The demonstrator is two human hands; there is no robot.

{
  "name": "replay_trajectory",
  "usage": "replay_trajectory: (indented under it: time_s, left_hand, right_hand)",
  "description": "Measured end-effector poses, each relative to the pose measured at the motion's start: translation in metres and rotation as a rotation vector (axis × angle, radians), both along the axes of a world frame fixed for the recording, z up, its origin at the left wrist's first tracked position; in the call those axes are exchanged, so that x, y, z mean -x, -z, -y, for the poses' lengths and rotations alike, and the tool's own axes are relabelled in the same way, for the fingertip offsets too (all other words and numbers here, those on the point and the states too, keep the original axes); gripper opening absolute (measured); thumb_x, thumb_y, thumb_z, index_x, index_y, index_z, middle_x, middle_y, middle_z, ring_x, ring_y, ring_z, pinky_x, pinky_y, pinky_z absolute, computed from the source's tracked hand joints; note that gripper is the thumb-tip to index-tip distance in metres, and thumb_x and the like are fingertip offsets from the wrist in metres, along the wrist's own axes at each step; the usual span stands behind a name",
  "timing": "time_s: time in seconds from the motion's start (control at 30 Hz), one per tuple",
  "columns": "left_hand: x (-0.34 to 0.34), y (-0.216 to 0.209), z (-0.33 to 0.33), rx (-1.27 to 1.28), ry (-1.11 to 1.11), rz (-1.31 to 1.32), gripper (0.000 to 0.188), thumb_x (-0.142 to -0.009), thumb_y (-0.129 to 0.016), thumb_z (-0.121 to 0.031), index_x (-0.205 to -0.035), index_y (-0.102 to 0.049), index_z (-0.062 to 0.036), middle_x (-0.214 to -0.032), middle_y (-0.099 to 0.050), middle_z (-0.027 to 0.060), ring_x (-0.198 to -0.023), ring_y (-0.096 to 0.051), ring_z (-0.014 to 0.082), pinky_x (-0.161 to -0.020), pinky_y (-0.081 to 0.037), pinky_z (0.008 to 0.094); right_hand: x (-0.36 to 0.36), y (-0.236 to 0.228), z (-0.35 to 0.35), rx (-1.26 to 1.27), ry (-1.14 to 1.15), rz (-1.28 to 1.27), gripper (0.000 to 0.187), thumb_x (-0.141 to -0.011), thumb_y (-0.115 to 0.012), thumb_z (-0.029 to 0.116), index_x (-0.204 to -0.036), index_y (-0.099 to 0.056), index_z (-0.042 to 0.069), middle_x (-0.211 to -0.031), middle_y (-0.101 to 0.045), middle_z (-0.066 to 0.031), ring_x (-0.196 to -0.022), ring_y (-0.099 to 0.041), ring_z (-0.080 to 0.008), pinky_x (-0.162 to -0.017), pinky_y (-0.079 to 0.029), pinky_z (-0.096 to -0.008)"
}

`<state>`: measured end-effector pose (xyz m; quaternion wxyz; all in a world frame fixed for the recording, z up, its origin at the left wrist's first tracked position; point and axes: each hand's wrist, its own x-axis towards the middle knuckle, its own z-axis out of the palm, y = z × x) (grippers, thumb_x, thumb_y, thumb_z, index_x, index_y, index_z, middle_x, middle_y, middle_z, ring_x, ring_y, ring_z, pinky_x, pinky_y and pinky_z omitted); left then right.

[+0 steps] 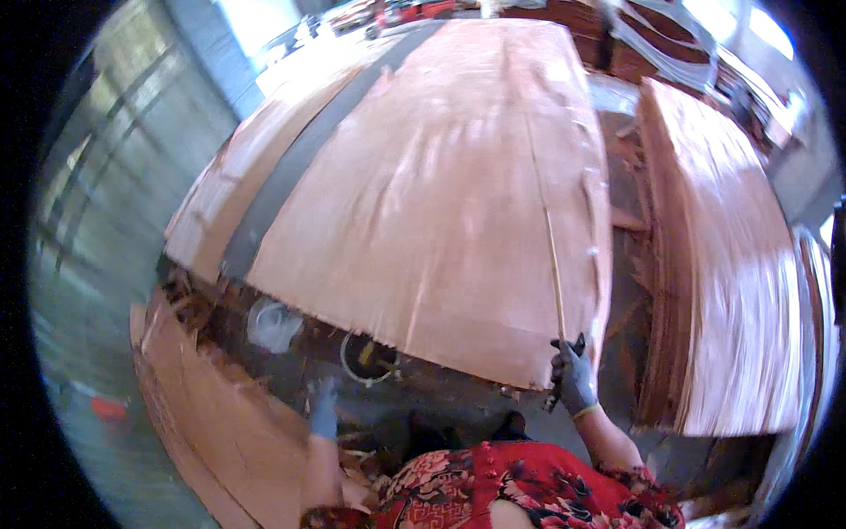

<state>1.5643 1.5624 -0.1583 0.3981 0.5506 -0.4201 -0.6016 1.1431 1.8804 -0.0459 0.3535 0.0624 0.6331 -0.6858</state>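
My right hand (577, 381), in a grey-blue glove with dark fingertips, is closed around the near end of a long thin stick (551, 242). The stick stretches away from me over a wide sheet of reddish wood veneer (441, 194), close to its right edge. A small dark piece pokes out below that fist; I cannot make out what it is. My left hand (324, 413), gloved in the same grey-blue, hangs low in front of the veneer's near edge. Motion smears its fingers, and nothing can be made out in it.
A tall stack of veneer (731, 264) stands at the right, across a narrow gap with scraps. More sheets (220, 423) lie at the lower left. A white-rimmed bucket (368, 381) and a clear plastic bag (273, 326) sit below the near edge. A grey strip (308, 150) runs along the left.
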Motion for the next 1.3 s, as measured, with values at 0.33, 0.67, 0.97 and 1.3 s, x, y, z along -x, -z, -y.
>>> replay_trajectory:
  time_s: [0.33, 0.67, 0.97, 1.3]
  left_hand:
    - [0.040, 0.015, 0.284, 0.310, -0.334, 0.316, 0.093, -0.077, -0.068, -0.034, -0.140, -0.012, 0.0043, -0.124, -0.047, 0.0275, -0.104, -0.054, 0.0367, -0.091, -0.043, 0.0433]
    - [0.023, -0.011, 0.240, 0.256, -0.212, 0.711, 0.081, -0.078, -0.069, -0.032, -0.137, -0.027, 0.0036, -0.131, -0.043, 0.0182, -0.118, -0.044, 0.0254, -0.101, -0.035, 0.0353]
    - [-0.081, -0.005, 0.138, -0.239, 0.105, 0.104, 0.067, -0.085, -0.062, -0.011, -0.141, -0.028, -0.0035, -0.115, -0.055, 0.0109, -0.090, -0.057, 0.0158, -0.068, -0.050, 0.0300]
    - [-0.122, -0.024, 0.214, 0.320, 0.169, 0.797, 0.037, -0.084, -0.062, -0.037, -0.092, -0.068, -0.0016, -0.078, -0.066, 0.0106, -0.060, -0.056, 0.0215, -0.062, -0.047, 0.0357]
  right_hand:
    - [-0.058, 0.067, 0.005, -0.330, 0.136, -0.302, 0.025, -0.091, -0.057, 0.030, -0.086, -0.065, 0.007, -0.057, -0.051, 0.0028, -0.040, -0.041, -0.0079, -0.038, -0.033, -0.0233]
    - [0.011, 0.043, 0.205, -0.835, -0.201, -1.041, 0.055, -0.084, -0.061, 0.031, -0.125, -0.045, -0.003, -0.107, -0.058, -0.0290, -0.101, -0.056, -0.0410, -0.082, -0.048, -0.0435]
    - [0.002, 0.041, 0.243, -1.371, -0.261, -1.430, 0.059, -0.086, -0.056, 0.045, -0.122, -0.046, -0.001, -0.105, -0.059, -0.0213, -0.093, -0.057, -0.0377, -0.078, -0.045, -0.0452]
    - [-0.104, -0.005, 0.197, -0.632, -0.135, -1.390, 0.036, -0.087, -0.058, 0.009, -0.122, -0.052, 0.000, -0.110, -0.057, -0.0167, -0.097, -0.056, -0.0294, -0.084, -0.047, -0.0361]
